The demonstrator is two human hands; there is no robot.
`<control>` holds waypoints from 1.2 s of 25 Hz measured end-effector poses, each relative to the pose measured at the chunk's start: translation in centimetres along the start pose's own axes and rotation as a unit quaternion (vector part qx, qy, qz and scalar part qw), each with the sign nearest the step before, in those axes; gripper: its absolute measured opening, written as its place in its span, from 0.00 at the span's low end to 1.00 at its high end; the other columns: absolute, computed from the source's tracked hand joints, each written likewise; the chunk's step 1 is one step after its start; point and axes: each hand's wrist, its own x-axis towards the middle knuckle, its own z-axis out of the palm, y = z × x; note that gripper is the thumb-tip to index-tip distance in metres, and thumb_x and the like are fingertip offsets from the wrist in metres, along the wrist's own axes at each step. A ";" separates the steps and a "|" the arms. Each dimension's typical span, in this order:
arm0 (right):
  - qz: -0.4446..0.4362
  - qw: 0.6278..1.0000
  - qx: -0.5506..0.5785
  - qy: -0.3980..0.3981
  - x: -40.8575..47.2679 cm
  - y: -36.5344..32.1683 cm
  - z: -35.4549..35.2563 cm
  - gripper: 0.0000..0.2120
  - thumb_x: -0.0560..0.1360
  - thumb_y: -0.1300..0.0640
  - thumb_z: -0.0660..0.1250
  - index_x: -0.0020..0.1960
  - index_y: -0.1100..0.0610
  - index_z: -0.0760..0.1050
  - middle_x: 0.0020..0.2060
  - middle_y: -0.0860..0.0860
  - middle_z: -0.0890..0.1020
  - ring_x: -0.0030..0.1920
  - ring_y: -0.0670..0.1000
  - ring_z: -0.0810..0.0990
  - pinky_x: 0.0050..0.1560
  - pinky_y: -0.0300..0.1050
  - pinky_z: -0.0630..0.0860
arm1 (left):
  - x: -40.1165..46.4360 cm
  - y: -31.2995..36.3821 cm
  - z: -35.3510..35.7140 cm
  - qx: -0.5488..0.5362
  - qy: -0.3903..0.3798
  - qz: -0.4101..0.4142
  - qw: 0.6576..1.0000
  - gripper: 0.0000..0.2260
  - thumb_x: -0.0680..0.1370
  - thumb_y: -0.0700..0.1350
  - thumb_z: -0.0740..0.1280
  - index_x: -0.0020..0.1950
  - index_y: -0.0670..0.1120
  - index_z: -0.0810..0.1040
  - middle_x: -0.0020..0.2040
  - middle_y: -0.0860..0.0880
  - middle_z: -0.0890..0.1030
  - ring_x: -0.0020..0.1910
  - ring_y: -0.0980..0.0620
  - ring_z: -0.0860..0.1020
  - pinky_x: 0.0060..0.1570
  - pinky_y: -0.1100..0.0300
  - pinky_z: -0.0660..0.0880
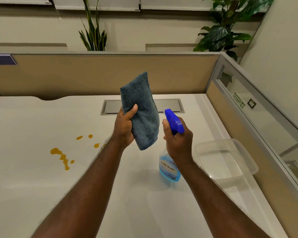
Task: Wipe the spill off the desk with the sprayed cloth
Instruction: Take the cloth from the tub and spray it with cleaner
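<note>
While aloft — cloth (141,110), spray bottle (170,167).

A mirrored "EXIT" sign (239,102) shows in the glass partition (272,117); the bottle label (168,167) is blurred

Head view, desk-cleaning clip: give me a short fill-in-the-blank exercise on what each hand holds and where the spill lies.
1. The left hand holds a folded blue ____.
2. The right hand grips a spray bottle with a ____ trigger head.
3. The orange spill lies on the desk to the ____ of both hands.

Missing words: cloth; blue; left
</note>
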 end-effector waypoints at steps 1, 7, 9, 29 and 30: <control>0.003 1.000 0.003 0.014 -0.1 0.2 0.0 0.05 0.76 0.51 0.66 0.50 0.49 0.72 0.34 0.50 0.77 0.33 0.56 0.78 0.35 0.50 0.81 | 0.0 -0.1 -0.3 -0.002 0.005 -0.005 1.000 0.12 0.78 0.43 0.66 0.62 0.48 0.76 0.57 0.47 0.83 0.55 0.46 0.82 0.47 0.52 0.82; -0.001 0.997 -0.010 0.077 -0.8 2.1 0.9 0.11 0.75 0.54 0.67 0.54 0.59 0.74 0.39 0.49 0.78 0.37 0.48 0.77 0.40 0.39 0.79 | -0.1 -1.2 -2.2 -0.020 0.020 -0.034 0.999 0.13 0.78 0.44 0.66 0.63 0.47 0.75 0.59 0.46 0.82 0.56 0.46 0.82 0.49 0.50 0.80; 0.010 0.996 -0.014 0.091 -0.8 2.7 1.2 0.12 0.76 0.55 0.67 0.55 0.62 0.75 0.40 0.50 0.78 0.38 0.48 0.78 0.41 0.38 0.80 | -0.3 -1.6 -2.6 -0.025 0.016 -0.045 0.999 0.13 0.79 0.44 0.65 0.63 0.48 0.76 0.60 0.46 0.81 0.57 0.46 0.81 0.50 0.49 0.80; 0.085 0.993 -0.058 0.062 -2.9 3.4 2.0 0.27 0.74 0.53 0.70 0.68 0.61 0.66 0.62 0.60 0.76 0.57 0.55 0.77 0.52 0.39 0.77 | -1.5 -1.3 -6.0 -0.032 -0.003 -0.070 0.997 0.12 0.78 0.43 0.67 0.61 0.48 0.77 0.56 0.46 0.83 0.54 0.45 0.82 0.46 0.49 0.81; 0.093 0.990 -0.082 0.068 -3.4 3.1 1.5 0.30 0.73 0.52 0.72 0.69 0.60 0.64 0.65 0.59 0.73 0.61 0.55 0.75 0.56 0.44 0.77 | -2.0 -1.1 -6.0 -0.028 -0.005 -0.069 0.997 0.11 0.78 0.43 0.67 0.60 0.48 0.77 0.55 0.46 0.84 0.53 0.46 0.83 0.45 0.50 0.81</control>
